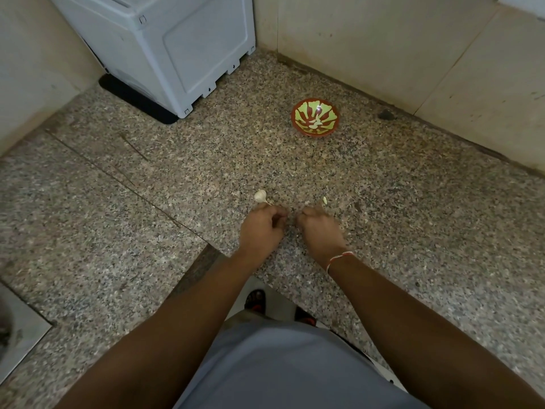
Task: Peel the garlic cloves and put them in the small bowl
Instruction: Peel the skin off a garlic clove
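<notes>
A small bowl (315,117) with a red rim and a green and red pattern stands on the speckled stone counter (177,160), with pale peeled pieces inside it. A white garlic bulb (260,196) lies just beyond my left hand (261,228). Its thin stem runs into that hand's curled fingertips, which pinch it. My right hand (320,231) is beside the left, knuckles up and fingers curled under. Anything inside it is hidden. A small pale garlic piece (324,200) lies just past the right hand.
A grey-white plastic appliance (177,48) on a black base stands at the back left. Beige tiled walls (383,39) close the corner behind the bowl. A steel sink edge (17,329) shows at the lower left. Bits of garlic skin are scattered on the counter.
</notes>
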